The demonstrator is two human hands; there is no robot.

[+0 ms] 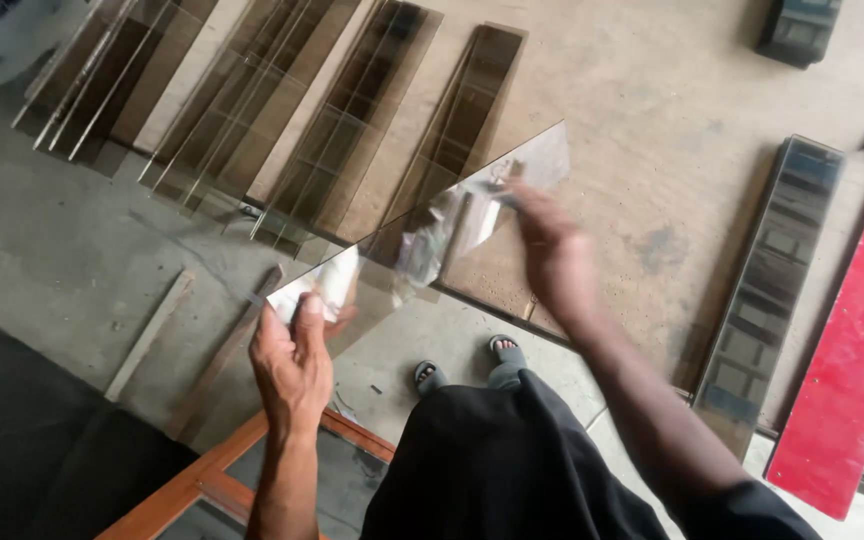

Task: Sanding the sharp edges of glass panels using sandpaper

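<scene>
I hold a long narrow strip of tinted, reflective glass (422,225) slanting up from lower left to upper right over the floor. My left hand (294,355) grips its lower left end, thumb on top. Blurred by motion, my right hand (550,255) is at the strip's upper right part, fingers on the pane near its edge. Below the glass my feet in sandals (467,362) stand on the concrete, and my black clothing fills the bottom middle.
Several stacks of tinted glass strips (337,130) lie fanned on a large brown sheet (652,120). Another stack (772,280) and a red board (857,350) lie at the right. An orange wooden frame (202,475) and loose wooden slats (152,335) sit at lower left.
</scene>
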